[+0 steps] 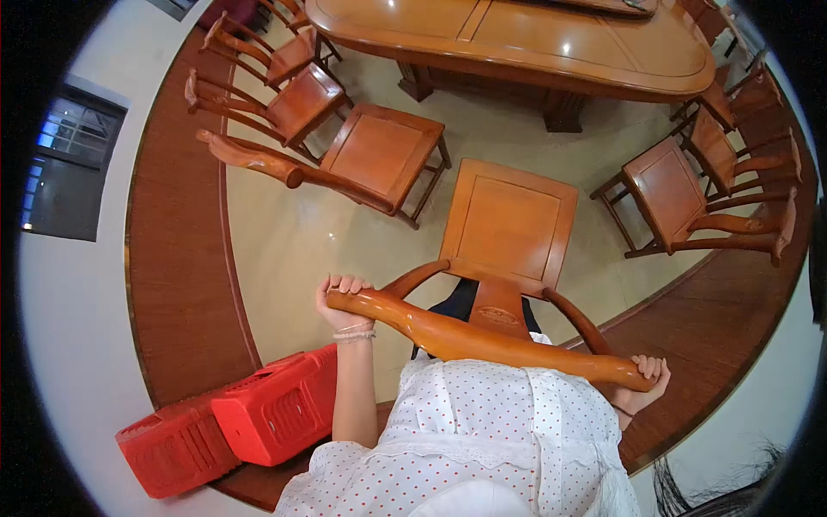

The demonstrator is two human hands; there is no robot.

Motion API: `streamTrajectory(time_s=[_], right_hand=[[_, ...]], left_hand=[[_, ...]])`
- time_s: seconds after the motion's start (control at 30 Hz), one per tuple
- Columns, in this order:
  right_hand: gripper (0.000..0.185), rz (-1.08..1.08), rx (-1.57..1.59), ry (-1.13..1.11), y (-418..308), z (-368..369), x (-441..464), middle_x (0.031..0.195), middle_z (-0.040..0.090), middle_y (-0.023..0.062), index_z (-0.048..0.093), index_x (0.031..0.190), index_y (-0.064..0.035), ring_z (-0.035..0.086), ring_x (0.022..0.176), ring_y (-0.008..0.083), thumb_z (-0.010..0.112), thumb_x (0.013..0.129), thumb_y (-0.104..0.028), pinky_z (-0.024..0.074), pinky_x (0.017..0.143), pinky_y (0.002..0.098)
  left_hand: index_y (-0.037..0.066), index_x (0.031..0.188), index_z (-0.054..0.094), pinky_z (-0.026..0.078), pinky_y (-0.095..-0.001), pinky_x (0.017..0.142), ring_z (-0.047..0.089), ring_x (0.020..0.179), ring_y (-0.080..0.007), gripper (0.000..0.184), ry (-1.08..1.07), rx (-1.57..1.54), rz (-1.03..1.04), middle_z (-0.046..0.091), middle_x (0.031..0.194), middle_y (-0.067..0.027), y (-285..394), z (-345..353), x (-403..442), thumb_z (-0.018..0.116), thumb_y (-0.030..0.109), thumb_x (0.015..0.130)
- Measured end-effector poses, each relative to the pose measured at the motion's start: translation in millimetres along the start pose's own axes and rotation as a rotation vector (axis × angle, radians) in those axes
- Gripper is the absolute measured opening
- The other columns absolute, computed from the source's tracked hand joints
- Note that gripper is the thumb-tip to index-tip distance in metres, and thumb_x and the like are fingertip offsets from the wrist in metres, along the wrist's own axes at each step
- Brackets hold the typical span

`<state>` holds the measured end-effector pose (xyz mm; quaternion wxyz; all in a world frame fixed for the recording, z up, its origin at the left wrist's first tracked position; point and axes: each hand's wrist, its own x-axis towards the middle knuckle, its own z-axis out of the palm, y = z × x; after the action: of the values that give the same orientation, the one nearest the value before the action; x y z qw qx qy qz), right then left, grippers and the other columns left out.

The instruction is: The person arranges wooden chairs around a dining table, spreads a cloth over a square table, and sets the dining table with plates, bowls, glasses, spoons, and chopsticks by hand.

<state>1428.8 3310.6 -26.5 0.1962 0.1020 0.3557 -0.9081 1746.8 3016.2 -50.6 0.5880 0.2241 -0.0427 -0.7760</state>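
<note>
A wooden chair [510, 226] stands right in front of me, its back toward my body and its seat facing away toward the table. Around the left end of the curved top rail [431, 330] my left hand [342, 303] is closed, with a beaded bracelet at the wrist. At the rail's right end, my right hand [648, 379] has its fingers wrapped over the wood. The rail crosses close to my white dotted top. Part of the chair's lower frame and legs is hidden under the seat and back.
A large oval wooden table [517, 47] stands ahead. Matching chairs line the left, the nearest being a wooden chair [379, 159], and the right, with another chair [665, 194]. Red plastic stools [276, 409] lie at the lower left by the wall. A dark window [73, 164] is at left.
</note>
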Motion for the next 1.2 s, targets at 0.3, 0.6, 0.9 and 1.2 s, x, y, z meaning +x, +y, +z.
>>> streamTrajectory(time_s=[0.3, 0.6, 0.9, 1.2], right_hand=[[0.032, -0.007, 0.049, 0.006, -0.3, -3.8, 8.1, 0.047, 0.026, -0.0027, 0.027, 0.053, -0.0158, 0.03, 0.046, 0.0107, 0.04, 0.081, -0.019, 0.0324, 0.055, 0.0254], [0.031, -0.091, 0.032, 0.031, 4.4, 13.9, 16.4, 0.049, 0.024, -0.0022, 0.026, 0.055, -0.0152, 0.028, 0.047, 0.0097, 0.043, 0.081, -0.019, 0.0302, 0.054, 0.0236], [0.027, -0.483, -0.265, 0.185, 29.3, -31.2, 35.4, 0.074, 0.053, 0.0083, 0.052, 0.077, -0.0055, 0.05, 0.072, 0.0199, 0.033, 0.084, -0.023, 0.0422, 0.069, 0.0337], [0.02, 0.863, -0.498, 0.196, 358.5, -25.1, -92.4, 0.082, 0.057, 0.0081, 0.054, 0.084, -0.0061, 0.054, 0.077, 0.0196, 0.049, 0.079, -0.025, 0.0447, 0.068, 0.0311]], left_hand=[[0.013, 0.06, 0.043, 0.038, -0.0302, 0.056, 0.04, 0.049, -0.0144, 0.021, 0.094, 0.012, -0.001, 0.041, 0.052, 0.0005, -2.5, 7.4, 10.8, 0.042, 0.025, 0.076], [0.012, 0.06, 0.041, 0.038, -0.0312, 0.061, 0.039, 0.052, -0.0158, 0.02, 0.063, -0.026, -0.082, 0.037, 0.051, -0.0013, -2.7, 15.3, 27.5, 0.044, 0.024, 0.077], [0.002, 0.091, 0.052, 0.041, -0.0356, 0.079, 0.054, 0.087, -0.0214, 0.025, -0.134, 0.627, -0.314, 0.057, 0.088, -0.0118, 30.1, 10.6, 32.5, 0.043, 0.024, 0.082], [-0.002, 0.103, 0.047, 0.045, -0.0275, 0.069, 0.057, 0.078, -0.0177, 0.033, 0.384, 0.903, -0.121, 0.058, 0.09, -0.0136, 294.8, -129.9, 30.2, 0.042, 0.025, 0.083]])
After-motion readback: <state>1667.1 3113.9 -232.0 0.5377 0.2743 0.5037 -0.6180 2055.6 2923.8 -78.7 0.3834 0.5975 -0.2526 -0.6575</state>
